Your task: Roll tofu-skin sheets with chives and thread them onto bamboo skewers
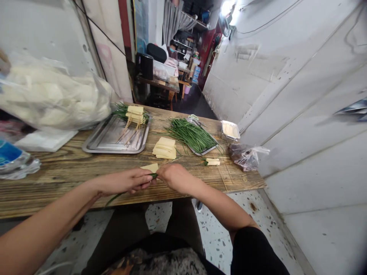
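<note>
A few green chives [153, 175] run through the closed fingers of my left hand [133, 180], with a long end trailing below it. My right hand [175, 178] is closed at the other end of these chives; its fingertips are partly hidden. Beneath both hands lies one pale yellow tofu sheet [150, 167] on the wooden table. Just beyond is a stack of tofu sheets [164, 148]. To the right, a skewered tofu roll [213, 162] with chive ends poking out rests beside thin wooden skewers [224, 176].
A metal tray [107, 131] holds finished-looking skewers [134, 114]. Many chives [192, 133] heap on another tray. A foil box [230, 130] and tied plastic bag [245, 156] sit right. A large bulging bag [57, 95] and water bottle [17, 160] stand left. A person [172, 49] sits far back.
</note>
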Demonstrator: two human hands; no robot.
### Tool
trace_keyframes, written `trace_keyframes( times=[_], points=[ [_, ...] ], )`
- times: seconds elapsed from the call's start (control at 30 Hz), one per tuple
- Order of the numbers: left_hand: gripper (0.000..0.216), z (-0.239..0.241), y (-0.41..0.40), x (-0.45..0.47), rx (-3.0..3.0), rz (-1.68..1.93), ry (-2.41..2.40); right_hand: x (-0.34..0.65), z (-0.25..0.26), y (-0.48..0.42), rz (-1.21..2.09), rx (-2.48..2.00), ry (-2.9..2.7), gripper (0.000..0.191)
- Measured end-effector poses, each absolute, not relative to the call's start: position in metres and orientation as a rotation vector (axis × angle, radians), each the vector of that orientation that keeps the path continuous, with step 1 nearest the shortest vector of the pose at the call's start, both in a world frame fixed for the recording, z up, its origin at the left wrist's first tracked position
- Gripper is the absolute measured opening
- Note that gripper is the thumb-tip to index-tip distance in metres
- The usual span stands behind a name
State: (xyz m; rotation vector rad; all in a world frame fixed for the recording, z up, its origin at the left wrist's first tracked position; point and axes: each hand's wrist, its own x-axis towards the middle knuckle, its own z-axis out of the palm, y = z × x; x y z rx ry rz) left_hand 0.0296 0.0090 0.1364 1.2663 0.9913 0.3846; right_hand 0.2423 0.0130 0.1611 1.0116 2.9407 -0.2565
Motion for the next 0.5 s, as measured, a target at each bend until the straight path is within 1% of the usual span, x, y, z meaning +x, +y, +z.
trace_keyframes(
  times=[0.13,0.23,0.4,0.5],
  points=[
    [0.058,0.130,0.008,0.026,1.337,0.417,0.982,0.245,0.151,0.017,-0.299,1.228,3.000,0.016],
    [0.065,0.123,0.006,0.026,1.377,0.507,1.012,0.246,0.147,0.019,-0.305,1.343,3.009,0.018],
    [0.073,0.108,-0.001,0.025,1.280,0.629,1.102,0.244,0.150,0.020,-0.263,1.530,2.882,0.021],
    [0.075,0.098,-0.002,0.029,1.233,0.793,1.123,0.240,0.149,0.017,-0.303,1.631,2.829,0.024]
  ],
)
